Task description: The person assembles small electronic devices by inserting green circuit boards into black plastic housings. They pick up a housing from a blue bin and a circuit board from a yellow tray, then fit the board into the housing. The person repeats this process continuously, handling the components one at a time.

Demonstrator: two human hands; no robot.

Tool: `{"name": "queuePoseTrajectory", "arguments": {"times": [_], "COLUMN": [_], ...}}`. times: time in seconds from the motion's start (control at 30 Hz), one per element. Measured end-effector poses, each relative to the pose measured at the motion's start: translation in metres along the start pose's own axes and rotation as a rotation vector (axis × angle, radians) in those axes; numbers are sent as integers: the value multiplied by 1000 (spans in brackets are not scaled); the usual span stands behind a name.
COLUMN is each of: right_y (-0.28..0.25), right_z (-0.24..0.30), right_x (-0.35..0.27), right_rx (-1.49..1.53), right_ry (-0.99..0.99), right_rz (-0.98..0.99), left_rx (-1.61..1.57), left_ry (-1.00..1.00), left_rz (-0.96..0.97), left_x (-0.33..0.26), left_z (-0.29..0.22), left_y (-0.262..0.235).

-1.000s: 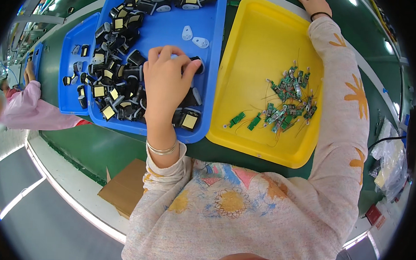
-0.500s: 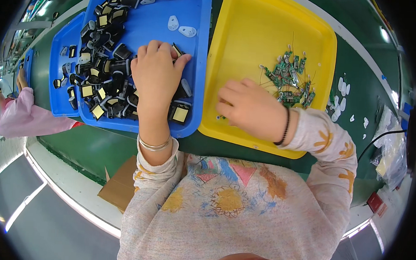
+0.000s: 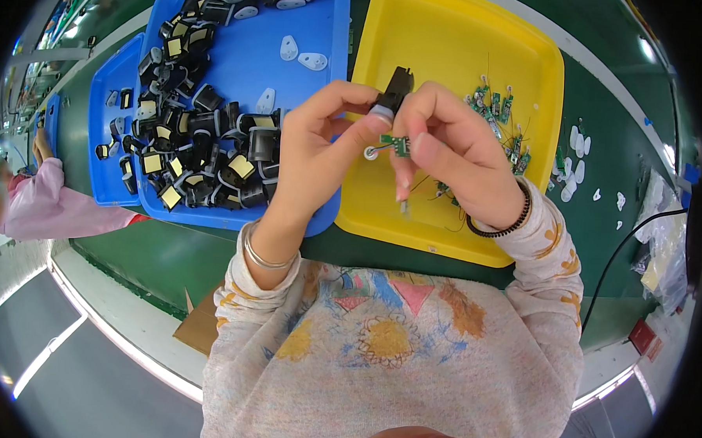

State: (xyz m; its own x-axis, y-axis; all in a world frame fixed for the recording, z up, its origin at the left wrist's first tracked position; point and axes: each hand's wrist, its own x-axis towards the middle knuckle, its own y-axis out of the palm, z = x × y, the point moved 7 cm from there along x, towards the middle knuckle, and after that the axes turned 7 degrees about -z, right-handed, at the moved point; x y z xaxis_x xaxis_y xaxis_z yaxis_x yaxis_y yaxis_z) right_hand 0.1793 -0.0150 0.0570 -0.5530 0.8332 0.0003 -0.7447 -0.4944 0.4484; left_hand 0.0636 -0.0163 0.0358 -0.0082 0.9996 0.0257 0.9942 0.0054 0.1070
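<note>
Black, boxy plastic part (image 3: pixel 393 92) with a pale band sits pinched in the left hand (image 3: pixel 315 151); the right hand (image 3: pixel 456 149) grips a small green circuit board (image 3: pixel 399 145) beneath it, above the yellow tray (image 3: pixel 453 35).

I count 2 blue trays (image 3: pixel 320 30) to my left and 1 yellow tray (image 3: pixel 445 43). My 2 hands hold 1 black part (image 3: pixel 394 92) and 1 small green board (image 3: pixel 399 145). 3 white flat pieces (image 3: pixel 299 54) lie on the nearer blue tray. The black parts (image 3: pixel 205 154) heaped there are too many to count.
</note>
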Motion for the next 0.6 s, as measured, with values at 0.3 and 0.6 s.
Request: {"name": "queuePoseTrajectory", "arguments": {"times": [0.3,0.6], "right_y": [-13,-33], "right_z": [10,23], "right_x": [1,-3], "right_rx": [-186,-684], "right_ry": [-225,-475], "right_rz": [-179,-382], "left_rx": [-234,-248], "left_ry": [-179,-174], "left_rz": [34,-2], "left_x": [3,3], "left_z": [10,11], "left_y": [7,11]}}
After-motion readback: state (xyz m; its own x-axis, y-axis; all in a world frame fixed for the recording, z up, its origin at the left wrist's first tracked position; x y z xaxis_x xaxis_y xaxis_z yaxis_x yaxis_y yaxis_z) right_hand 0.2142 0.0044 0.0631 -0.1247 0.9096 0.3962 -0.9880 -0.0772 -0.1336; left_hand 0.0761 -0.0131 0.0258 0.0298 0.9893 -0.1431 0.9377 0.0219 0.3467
